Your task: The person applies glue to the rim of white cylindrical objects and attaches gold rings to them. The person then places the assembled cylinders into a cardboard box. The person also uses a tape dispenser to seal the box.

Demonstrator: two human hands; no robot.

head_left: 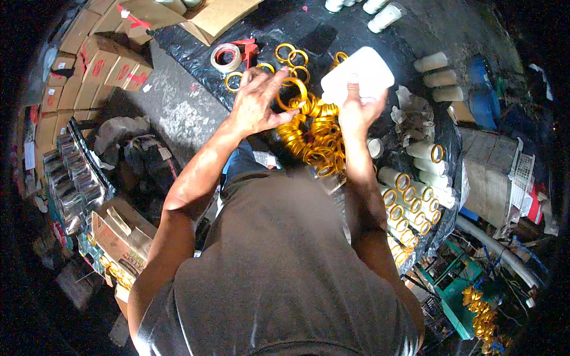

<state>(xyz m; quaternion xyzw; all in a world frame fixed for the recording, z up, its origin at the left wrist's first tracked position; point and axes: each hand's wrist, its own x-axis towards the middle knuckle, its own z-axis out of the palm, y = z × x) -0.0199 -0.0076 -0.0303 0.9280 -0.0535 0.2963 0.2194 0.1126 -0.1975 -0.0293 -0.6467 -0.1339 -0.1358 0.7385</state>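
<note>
My left hand (256, 105) pinches a gold ring (293, 93) between thumb and fingers, the ring tilted up toward me. In my right hand (361, 113) is a bright white piece with rounded corners (359, 74), my thumb lying across its face; glare hides its details. Beneath and between both hands sits a heap of gold rings (322, 140) on the black-covered table (309, 37). A few loose gold rings (298, 57) lie flat beyond my left hand. To the right of my forearm lie several white tubes (423, 191) in rows, many with a gold ring at the near end.
A tape roll (226, 57) and a red tape dispenser (250, 52) lie beyond my left hand. Crumpled paper (411, 115) sits at right, near more white tubes (439, 78). Cardboard boxes (116, 66) are stacked far left; an open carton (123, 234) stands by my left elbow.
</note>
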